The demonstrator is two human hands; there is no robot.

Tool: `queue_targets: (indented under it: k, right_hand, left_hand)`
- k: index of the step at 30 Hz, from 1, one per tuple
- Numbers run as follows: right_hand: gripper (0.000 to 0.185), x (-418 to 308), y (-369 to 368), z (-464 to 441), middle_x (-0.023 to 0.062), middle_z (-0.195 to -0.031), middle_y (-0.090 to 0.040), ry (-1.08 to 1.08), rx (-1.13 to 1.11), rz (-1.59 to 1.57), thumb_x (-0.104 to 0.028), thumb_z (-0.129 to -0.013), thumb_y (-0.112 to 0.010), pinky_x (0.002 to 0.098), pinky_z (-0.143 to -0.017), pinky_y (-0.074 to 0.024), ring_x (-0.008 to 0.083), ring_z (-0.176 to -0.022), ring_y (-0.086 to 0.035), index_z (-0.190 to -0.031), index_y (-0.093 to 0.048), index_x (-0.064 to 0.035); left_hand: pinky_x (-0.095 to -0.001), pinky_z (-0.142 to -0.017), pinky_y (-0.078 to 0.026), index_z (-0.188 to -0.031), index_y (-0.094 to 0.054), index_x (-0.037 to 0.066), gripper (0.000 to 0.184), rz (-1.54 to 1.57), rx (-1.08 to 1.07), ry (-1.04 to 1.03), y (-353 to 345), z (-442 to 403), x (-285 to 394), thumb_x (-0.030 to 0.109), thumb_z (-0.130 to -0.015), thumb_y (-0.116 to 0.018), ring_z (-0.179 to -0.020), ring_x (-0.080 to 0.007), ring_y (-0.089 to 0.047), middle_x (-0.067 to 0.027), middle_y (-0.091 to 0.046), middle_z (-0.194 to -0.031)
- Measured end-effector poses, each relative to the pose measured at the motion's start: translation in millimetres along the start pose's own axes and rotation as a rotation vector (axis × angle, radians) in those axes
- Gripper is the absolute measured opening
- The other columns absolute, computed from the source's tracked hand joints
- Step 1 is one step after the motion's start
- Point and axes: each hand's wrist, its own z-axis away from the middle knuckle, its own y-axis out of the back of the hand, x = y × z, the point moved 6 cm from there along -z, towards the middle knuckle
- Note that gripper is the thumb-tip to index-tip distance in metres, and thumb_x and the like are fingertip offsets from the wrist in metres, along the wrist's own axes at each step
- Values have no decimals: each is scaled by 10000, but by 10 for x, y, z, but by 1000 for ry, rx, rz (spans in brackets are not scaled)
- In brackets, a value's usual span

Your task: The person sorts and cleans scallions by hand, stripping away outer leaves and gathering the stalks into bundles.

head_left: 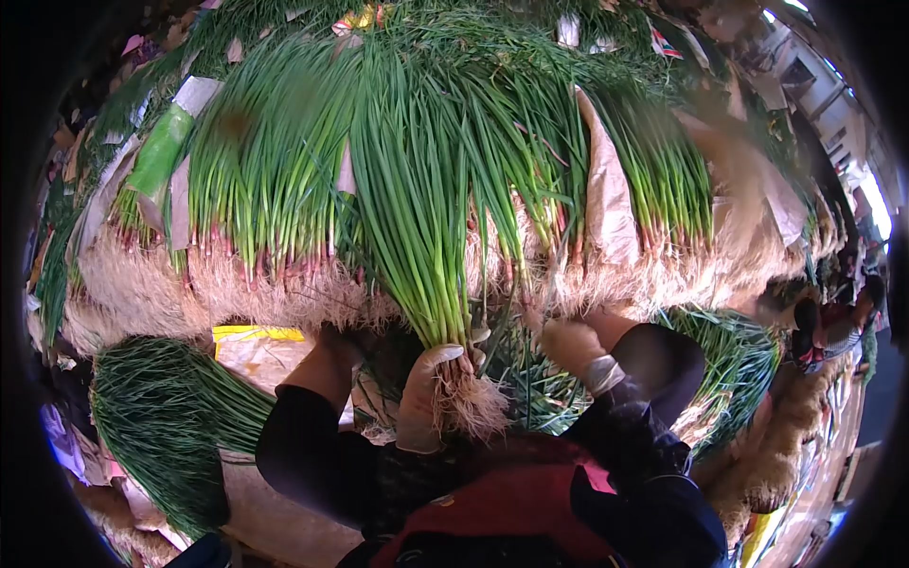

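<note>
My left hand (423, 393), in a pale glove, is closed around the base of a bunch of green onions (417, 237). The bunch stands nearly upright, its long green leaves fanning away from me and its pale, stringy roots (472, 402) hanging over my fingers. To the right of those roots, apart from the bunch, is my gloved right hand (573, 350). Its fingers look curled together near thin root strands, slightly blurred; what they hold, if anything, I cannot make out. Behind both hands lies a wide row of green onions (270, 189), roots toward me.
Brown paper sheets (606, 180) and a green wrapper (159, 151) divide the row. More green onions (166, 417) lie low at the left, and another heap (729, 360) at the right. A pale sack with a yellow edge (256, 350) lies beside my knee. Another person (843, 322) is at far right.
</note>
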Motion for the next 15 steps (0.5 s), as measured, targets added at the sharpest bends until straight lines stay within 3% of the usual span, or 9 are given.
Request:
queue_targets:
  k: [2, 4, 6, 8, 10, 12, 15]
  right_hand:
    - [219, -116, -226, 67, 188, -839, -719, 180, -54, -287, -193, -962, -529, 464, -744, -572, 366, -803, -716, -1000, -672, -31]
    - [193, -372, 415, -21, 196, -902, -724, -215, 203, -585, -154, -937, -546, 479, -851, -549, 366, -919, -710, -1024, -671, -36]
    - [187, -599, 460, -280, 199, -909, -708, 160, 555, -563, -131, -918, -558, 484, -876, -525, 366, -951, -691, -1045, -665, -45]
    - [185, -831, 349, -310, 198, -900, -689, 369, 474, -439, -118, -901, -569, 492, -866, -513, 372, -947, -676, -1051, -658, -57]
    - [177, -988, 2, -217, 195, -877, -669, 403, -40, -214, -115, -887, -579, 502, -821, -514, 384, -906, -667, -1044, -650, -71]
    - [185, -840, -379, 26, 182, -914, -686, 360, 75, -498, -66, -875, -566, 471, -802, -536, 401, -892, -669, -1039, -651, -65]
    - [141, -308, -819, 68, 160, -874, -675, 99, 128, -405, -135, -915, -585, 493, -722, -532, 400, -853, -665, -1015, -661, -71]
  left_hand:
    - [-325, -824, -538, -1321, -541, -20, 449, -76, -19, -75, -123, -51, 35, 109, -892, -579, -906, -203, -637, -112, -664, -1072]
    - [-324, -831, -543, -1309, -548, -27, 431, -86, -36, -101, -160, -84, 16, 98, -897, -574, -908, -195, -647, -108, -673, -1075]
    - [-322, -829, -540, -1328, -535, -28, 453, -38, -68, -91, -109, -129, 1, 93, -892, -572, -906, -193, -645, -99, -671, -1062]
    - [-327, -820, -539, -1353, -512, -30, 495, -6, -99, -102, -110, -118, 14, 94, -879, -581, -917, -212, -636, -90, -659, -1030]
    - [-334, -817, -542, -1356, -508, -31, 504, 27, -137, -119, -125, -116, 31, 97, -875, -585, -936, -222, -632, -89, -653, -1022]
    - [-331, -820, -489, -1351, -477, -29, 530, 94, -180, -144, -207, -63, 65, 98, -848, -590, -865, -203, -581, -73, -610, -930]
    - [-330, -829, -403, -1340, -428, -27, 569, 206, -409, -212, -437, 70, 217, 108, -812, -592, -820, -174, -495, -48, -535, -842]
